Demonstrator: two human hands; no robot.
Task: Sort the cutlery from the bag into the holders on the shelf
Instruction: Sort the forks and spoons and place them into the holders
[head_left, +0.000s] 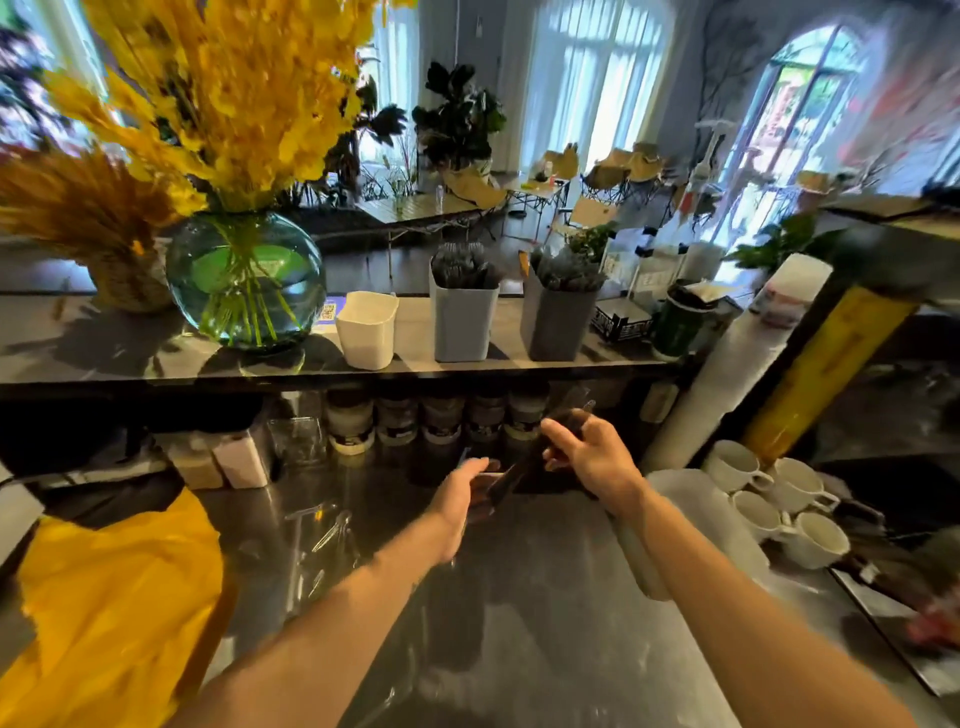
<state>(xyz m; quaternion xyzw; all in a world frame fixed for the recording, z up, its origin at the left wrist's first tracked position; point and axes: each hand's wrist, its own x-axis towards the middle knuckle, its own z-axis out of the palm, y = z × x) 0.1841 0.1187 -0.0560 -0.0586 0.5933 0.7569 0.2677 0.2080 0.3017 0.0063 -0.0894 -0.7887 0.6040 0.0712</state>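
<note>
Off to the left a crumpled yellow plastic bag (114, 597) slumps on the steel counter (545, 623), with a few clear-wrapped pieces (327, 530) lying loose just beside it. Up on the dark shelf (104, 358), past the round green glass vase (244, 280), stands an empty white plastic holder (366, 330), then a pale grey holder (462, 322) and a darker grey holder (556, 325), both already crowded with dark cutlery. Below, the left hand (462, 493) curls loosely under a bundle of dark cutlery (519, 467), while the right hand (592, 457) pinches its upper end; blur hides whether these are forks, knives or spoons. I'd say the sorting is well along: two holders filled, the white one and this handful left.
</note>
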